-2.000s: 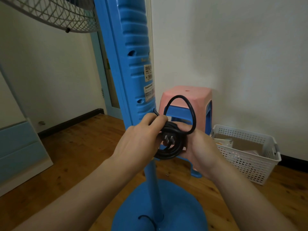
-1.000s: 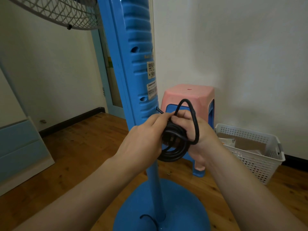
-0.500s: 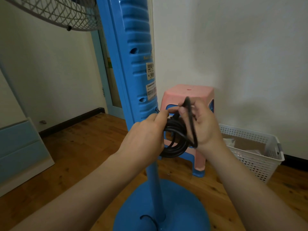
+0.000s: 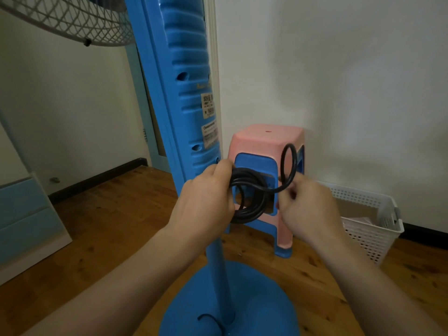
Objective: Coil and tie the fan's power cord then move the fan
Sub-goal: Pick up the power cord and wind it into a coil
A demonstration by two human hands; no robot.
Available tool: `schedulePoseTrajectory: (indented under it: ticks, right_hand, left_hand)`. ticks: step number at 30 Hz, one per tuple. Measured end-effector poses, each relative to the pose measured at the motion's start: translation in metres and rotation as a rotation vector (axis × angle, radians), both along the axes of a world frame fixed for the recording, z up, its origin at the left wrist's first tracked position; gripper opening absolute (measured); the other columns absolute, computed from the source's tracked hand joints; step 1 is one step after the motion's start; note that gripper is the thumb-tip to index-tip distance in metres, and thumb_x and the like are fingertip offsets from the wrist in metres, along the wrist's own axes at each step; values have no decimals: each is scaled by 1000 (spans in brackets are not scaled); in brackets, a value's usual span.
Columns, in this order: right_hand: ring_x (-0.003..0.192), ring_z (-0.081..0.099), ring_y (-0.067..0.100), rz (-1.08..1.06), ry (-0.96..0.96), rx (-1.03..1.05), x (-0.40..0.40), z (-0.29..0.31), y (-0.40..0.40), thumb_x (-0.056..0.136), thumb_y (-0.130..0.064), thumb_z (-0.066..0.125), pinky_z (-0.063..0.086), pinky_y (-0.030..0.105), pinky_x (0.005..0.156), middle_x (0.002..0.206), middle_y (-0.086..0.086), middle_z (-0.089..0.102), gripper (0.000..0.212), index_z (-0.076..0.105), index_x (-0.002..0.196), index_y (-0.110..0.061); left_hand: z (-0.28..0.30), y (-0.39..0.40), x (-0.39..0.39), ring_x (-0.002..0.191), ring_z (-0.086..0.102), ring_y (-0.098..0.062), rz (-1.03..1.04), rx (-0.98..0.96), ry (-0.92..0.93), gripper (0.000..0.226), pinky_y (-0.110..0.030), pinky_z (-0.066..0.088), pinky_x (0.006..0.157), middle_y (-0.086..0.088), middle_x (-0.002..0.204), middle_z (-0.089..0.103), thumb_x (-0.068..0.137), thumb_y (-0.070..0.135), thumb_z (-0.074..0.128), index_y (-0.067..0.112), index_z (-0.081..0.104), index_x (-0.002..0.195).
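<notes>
Both hands work at the fan's power cord [image 4: 247, 192] in front of the blue pedestal fan [image 4: 191, 93]: the left hand [image 4: 206, 202] grips the bundled black coil, fingers curled round its left side, while the right hand [image 4: 308, 209] pinches the free end, which rises in a small loop just above its fingertips. The coil hangs beside the fan's column, above the round base [image 4: 242, 306], with the cord's root leaving the column near the left thumb. By the look of it, coiling is finished and tying is under way; the fan has not been moved. The next move probably calls for passing the free end round or through the bundle and drawing it snug, without letting the turns spring apart. The cord is smooth, round and rubbery, stiff enough to hold its curve. The column is ribbed moulded plastic, and the wire grille [image 4: 68, 23] shows at upper left. Behind stand a pink plastic stool [image 4: 266, 139] stacked over a blue one and a white perforated basket [image 4: 368, 214] on the wooden floor [image 4: 109, 226].
</notes>
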State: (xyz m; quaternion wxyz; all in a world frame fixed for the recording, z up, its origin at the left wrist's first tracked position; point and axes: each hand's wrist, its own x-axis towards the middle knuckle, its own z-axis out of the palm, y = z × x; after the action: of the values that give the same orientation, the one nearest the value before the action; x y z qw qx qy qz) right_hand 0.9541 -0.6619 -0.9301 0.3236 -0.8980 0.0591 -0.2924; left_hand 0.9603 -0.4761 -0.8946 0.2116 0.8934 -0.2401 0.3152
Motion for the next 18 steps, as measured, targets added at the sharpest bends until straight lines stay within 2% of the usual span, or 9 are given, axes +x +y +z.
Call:
schedulePoseTrajectory:
  ticks: [2,4,6,8,10,11,13,15,18]
  right_hand:
    - [63,65,14,41,95,-33,-6,0,1,95,-20,52,48,28,52,67,-4,67,19,56,110,-31]
    - [65,70,15,134,182,43,-7,2,1,95,-17,49,58,34,60,71,0,72,30,48,114,-39]
    - [62,69,3,183,145,146,-8,7,1,100,-18,48,55,21,57,72,-3,72,23,54,114,-35]
    - [60,69,0,267,48,475,-10,16,3,105,-17,47,49,10,51,67,-7,71,19,65,99,-22]
    - [58,68,12,423,18,853,-13,24,0,104,-22,46,56,22,57,62,-2,67,28,70,93,-14]
    - [56,63,18,490,21,924,-14,27,-3,101,-30,45,57,29,59,61,0,60,34,73,92,-12]
    - [52,48,17,624,51,968,-16,30,-11,94,-48,47,53,33,55,61,1,44,47,76,84,-12]
    - [48,40,15,704,101,967,-20,34,-17,85,-63,62,47,31,48,58,0,36,52,68,66,-16]
    - [43,37,13,678,111,936,-26,39,-20,78,-56,78,41,26,41,52,-2,34,48,55,53,-22]
  left_hand:
    - [0,-1,0,76,62,-25,1,-6,-4,25,-44,53,66,-1,96,65,95,7,53,18,55,117]
    - [-1,-2,-1,78,63,-26,3,-12,-9,25,-45,54,67,-2,97,66,94,7,54,17,56,117]
    - [-1,-3,-1,80,64,-25,3,-12,-6,27,-45,55,68,-2,99,66,93,6,55,17,56,117]
    - [0,-3,-2,82,64,-25,7,-5,4,30,-43,55,70,-1,101,66,91,5,57,18,55,118]
    - [1,-3,-2,82,64,-25,15,0,13,31,-43,55,70,-1,101,65,90,4,56,18,55,118]
    - [1,-3,-1,82,64,-25,18,5,17,32,-43,55,69,-1,101,65,90,3,56,18,54,118]
    - [1,-3,-1,80,63,-25,21,20,19,34,-43,54,68,0,99,63,89,2,56,18,53,119]
    - [1,-2,-1,78,62,-24,19,27,19,34,-41,55,68,0,98,63,89,2,56,18,53,118]
    - [2,-3,-2,81,63,-25,17,35,26,32,-43,56,70,0,99,63,89,4,56,19,53,118]
